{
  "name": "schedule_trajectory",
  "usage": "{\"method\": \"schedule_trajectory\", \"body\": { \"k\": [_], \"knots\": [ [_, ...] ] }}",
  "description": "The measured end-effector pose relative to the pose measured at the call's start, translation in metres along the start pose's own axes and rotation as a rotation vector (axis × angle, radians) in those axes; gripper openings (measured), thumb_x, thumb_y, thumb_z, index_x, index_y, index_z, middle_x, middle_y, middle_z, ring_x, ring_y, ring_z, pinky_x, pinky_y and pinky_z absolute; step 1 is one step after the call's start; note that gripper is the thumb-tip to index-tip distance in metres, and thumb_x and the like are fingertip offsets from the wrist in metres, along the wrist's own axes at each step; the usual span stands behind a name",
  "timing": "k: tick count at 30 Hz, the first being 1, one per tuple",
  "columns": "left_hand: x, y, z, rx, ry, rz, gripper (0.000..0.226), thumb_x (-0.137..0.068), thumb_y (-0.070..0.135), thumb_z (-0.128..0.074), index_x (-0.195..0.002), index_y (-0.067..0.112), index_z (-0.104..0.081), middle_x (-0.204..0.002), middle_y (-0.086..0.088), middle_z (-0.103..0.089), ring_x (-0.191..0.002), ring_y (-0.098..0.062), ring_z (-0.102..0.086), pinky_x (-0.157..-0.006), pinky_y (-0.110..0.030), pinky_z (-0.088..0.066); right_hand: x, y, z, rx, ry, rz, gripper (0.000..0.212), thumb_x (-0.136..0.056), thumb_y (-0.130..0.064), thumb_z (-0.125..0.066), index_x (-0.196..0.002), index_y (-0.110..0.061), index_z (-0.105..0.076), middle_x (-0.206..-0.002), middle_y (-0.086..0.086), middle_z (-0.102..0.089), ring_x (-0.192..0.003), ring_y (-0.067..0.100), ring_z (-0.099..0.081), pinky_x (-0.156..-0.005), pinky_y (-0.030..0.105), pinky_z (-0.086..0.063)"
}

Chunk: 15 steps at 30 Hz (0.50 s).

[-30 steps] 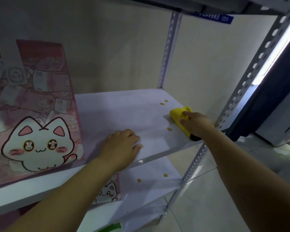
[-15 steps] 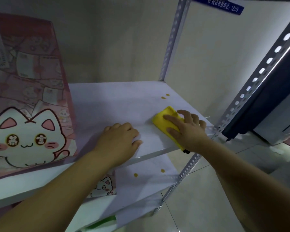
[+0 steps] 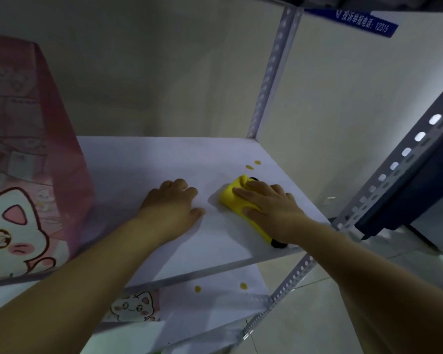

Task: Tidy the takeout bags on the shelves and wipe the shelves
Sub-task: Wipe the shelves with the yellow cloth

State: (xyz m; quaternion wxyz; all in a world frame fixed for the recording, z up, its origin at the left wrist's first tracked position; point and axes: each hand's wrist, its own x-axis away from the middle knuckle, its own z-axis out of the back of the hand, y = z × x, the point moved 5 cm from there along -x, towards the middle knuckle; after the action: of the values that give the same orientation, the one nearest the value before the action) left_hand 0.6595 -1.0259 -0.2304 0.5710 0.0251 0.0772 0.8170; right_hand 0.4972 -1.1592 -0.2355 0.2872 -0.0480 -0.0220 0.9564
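Plainly, the white shelf [image 3: 164, 159] fills the middle of the view, held at its back right corner by a perforated metal post [image 3: 271, 72]. A pink takeout bag [image 3: 23, 175] stands upright at the shelf's left end. It is printed with a white cartoon cat, and one of the cat's eyes carries the character 富. A lower shelf [image 3: 215, 302] shows beneath the front edge, with a second cat-print bag [image 3: 133, 306] on it and two yellowish drops [image 3: 198, 288] near its front.

Above the post hangs a blue sign [image 3: 363, 23] reading 投诉举报电话: 12315.

The left hand [image 3: 172, 208] rests palm down near the middle of the front edge, fingers loosely bent and holding nothing. The right hand [image 3: 271, 208] lies just beside it towards the right edge. Its fingers are spread flat and press a yellow sponge [image 3: 232, 198] onto the shelf; a dark end of the sponge shows at the wrist. Two small yellowish spots [image 3: 250, 167] sit by the right edge, just behind the sponge.

A second ago the sponge was at the front right corner with a third spot beside it. That spot no longer shows, and the sponge is further in, closer to the left hand, which has stayed in place.
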Motion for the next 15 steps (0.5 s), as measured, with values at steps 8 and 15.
{"method": "schedule_trajectory", "body": {
  "k": [8,15],
  "knots": [
    [-0.006,0.000,-0.009,-0.086,0.127,-0.068,0.048,-0.093,0.049,-0.031,-0.116,0.013,-0.053,-0.121,-0.009,-0.052,-0.108,-0.029,-0.050,-0.084,-0.033,-0.040,-0.074,0.073,0.005,-0.109,0.097,-0.650,0.040,-0.090,-0.036,-0.035,-0.129,-0.029,-0.043,-0.136,0.010,-0.032,-0.122,0.042,-0.028,-0.101,0.057,-0.023],
    [-0.005,0.000,-0.009,-0.026,0.120,-0.054,0.056,-0.086,0.046,-0.034,-0.108,0.005,-0.064,-0.112,-0.019,-0.063,-0.097,-0.037,-0.061,-0.077,-0.041,-0.049,-0.138,0.029,-0.003,-0.084,0.030,-0.457,0.043,-0.089,-0.030,-0.036,-0.131,-0.035,-0.041,-0.143,0.008,-0.028,-0.128,0.042,-0.023,-0.103,0.057,-0.019]
  ]
}}
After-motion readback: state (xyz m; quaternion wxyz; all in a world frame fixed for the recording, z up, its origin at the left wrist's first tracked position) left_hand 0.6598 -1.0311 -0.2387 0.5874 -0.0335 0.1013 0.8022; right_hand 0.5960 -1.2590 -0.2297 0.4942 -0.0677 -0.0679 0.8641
